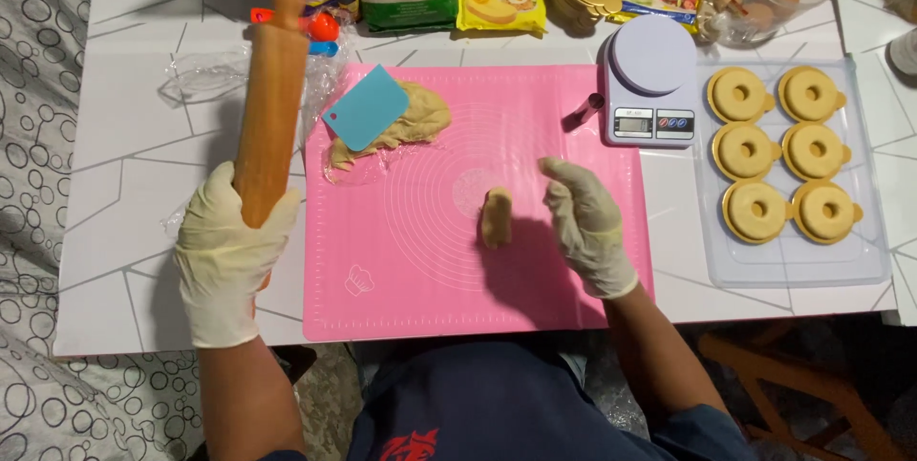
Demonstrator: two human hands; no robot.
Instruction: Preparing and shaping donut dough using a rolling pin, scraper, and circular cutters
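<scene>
The left hand [227, 256] has its fingers wrapped around a rolling pin [271, 88], held upright. The right hand [585, 222], fingers loosely open, steadies a dough piece [496, 215] on the pink mat [382, 260]; flatten it centred, rolling evenly.

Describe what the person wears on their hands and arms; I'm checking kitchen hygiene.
Both hands wear thin, cream-coloured disposable gloves, slightly wrinkled, ending just past the wrist: left hand, right hand. The forearms above the gloves are bare. Dark blue short sleeves show near the picture's bottom edge. No watch or jewellery is visible.
</scene>
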